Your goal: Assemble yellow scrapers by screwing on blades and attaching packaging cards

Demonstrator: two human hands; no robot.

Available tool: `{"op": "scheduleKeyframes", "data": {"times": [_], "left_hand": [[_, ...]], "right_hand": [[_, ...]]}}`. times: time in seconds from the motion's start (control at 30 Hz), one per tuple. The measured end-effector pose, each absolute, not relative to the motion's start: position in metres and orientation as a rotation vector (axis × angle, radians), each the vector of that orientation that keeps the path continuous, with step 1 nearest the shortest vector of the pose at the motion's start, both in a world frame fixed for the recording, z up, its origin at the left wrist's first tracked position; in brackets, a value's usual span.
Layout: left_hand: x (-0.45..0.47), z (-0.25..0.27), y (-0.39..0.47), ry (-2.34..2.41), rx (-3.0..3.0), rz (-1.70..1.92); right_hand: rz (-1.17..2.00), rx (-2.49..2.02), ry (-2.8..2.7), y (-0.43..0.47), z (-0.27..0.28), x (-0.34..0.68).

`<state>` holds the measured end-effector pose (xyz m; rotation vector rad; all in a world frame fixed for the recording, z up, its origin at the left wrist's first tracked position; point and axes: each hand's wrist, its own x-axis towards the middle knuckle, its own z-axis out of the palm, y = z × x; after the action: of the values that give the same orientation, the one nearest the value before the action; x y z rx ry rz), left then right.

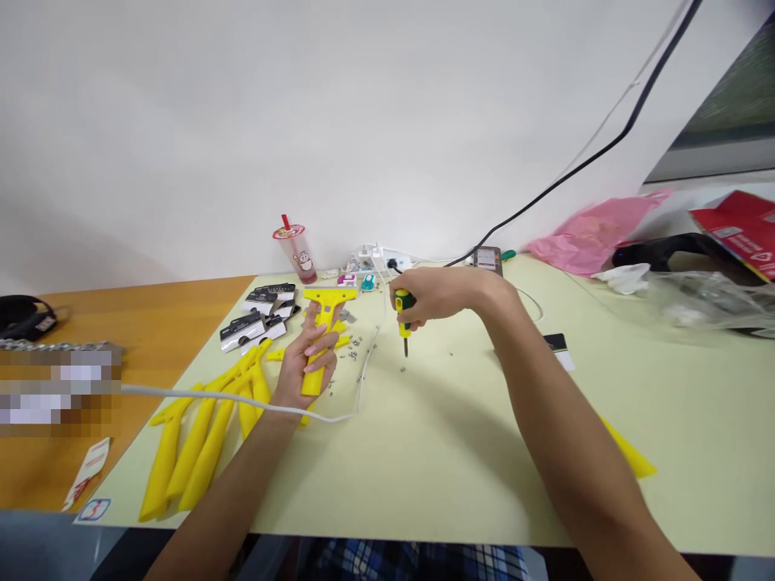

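My left hand (306,365) is closed round the handle of a yellow scraper (328,311), its wide head pointing up and away from me. In my right hand (433,297) is a screwdriver (404,316) with a yellow and green handle, gripped from above. Its tip points down, close above a small screw (403,369) on the table; whether they touch I cannot tell. Several loose screws (353,353) lie scattered between my hands. More yellow scrapers (209,403) are piled left of my left hand. Part of another yellow piece (630,452) shows behind my right forearm.
Black-and-white packets (242,331) lie behind the scrapers. A plastic cup with a straw (299,254) stands by the wall, near a power strip (387,262). A white cable (360,395) crosses my left wrist. Pink plastic bag (596,234) and clear bags lie right.
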<state>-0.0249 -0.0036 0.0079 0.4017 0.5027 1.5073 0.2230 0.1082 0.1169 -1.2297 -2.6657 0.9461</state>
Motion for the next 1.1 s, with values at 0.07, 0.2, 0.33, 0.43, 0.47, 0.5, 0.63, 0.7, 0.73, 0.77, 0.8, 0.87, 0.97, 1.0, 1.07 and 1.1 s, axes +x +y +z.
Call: {"op": "scheduleKeyframes", "data": {"times": [0.07,0.2,0.33,0.43,0.47,0.5,0.63,0.7,0.73,0.77,0.8,0.87,0.97,1.0,1.07,1.1], "left_hand": [[-0.025,0.008,-0.005,0.503,0.415,1.497],[-0.023,0.007,-0.007,0.514,0.417,1.492],[-0.022,0.007,-0.007,0.516,0.386,1.481],[-0.021,0.008,-0.008,0.498,0.376,1.464],[-0.021,0.008,-0.008,0.490,0.375,1.462],[-0.021,0.008,-0.009,0.485,0.375,1.462],[-0.020,0.009,-0.009,0.485,0.378,1.468],[-0.019,0.010,-0.010,0.492,0.371,1.465],[-0.018,0.010,-0.010,0.497,0.364,1.463],[-0.018,0.010,-0.010,0.502,0.358,1.461],[-0.018,0.010,-0.010,0.508,0.351,1.459],[-0.017,0.010,-0.011,0.514,0.341,1.455],[-0.015,0.011,-0.012,0.514,0.329,1.451],[-0.015,0.010,-0.012,0.517,0.326,1.450],[-0.013,0.010,-0.011,0.530,0.322,1.443],[-0.012,0.010,-0.011,0.536,0.321,1.437]], "right_hand": [[1.038,-1.262,-2.637,0.108,0.114,0.218],[1.080,-1.312,-2.653,0.111,0.107,0.211],[1.052,-1.342,-2.766,0.116,0.103,0.208],[1.065,-1.334,-2.876,0.117,0.104,0.207],[1.065,-1.323,-2.906,0.117,0.105,0.207],[1.056,-1.315,-2.929,0.116,0.106,0.206],[1.019,-1.293,-2.957,0.112,0.112,0.205],[1.004,-1.261,-2.942,0.109,0.116,0.208],[0.982,-1.233,-2.933,0.108,0.119,0.210],[0.949,-1.201,-2.922,0.106,0.122,0.212],[0.905,-1.167,-2.910,0.104,0.125,0.215],[0.792,-1.104,-2.873,0.099,0.132,0.221],[0.675,-1.018,-2.787,0.090,0.142,0.230],[0.654,-0.992,-2.759,0.087,0.144,0.231],[0.628,-0.956,-2.703,0.081,0.149,0.234],[0.615,-0.947,-2.677,0.078,0.150,0.234]]}}
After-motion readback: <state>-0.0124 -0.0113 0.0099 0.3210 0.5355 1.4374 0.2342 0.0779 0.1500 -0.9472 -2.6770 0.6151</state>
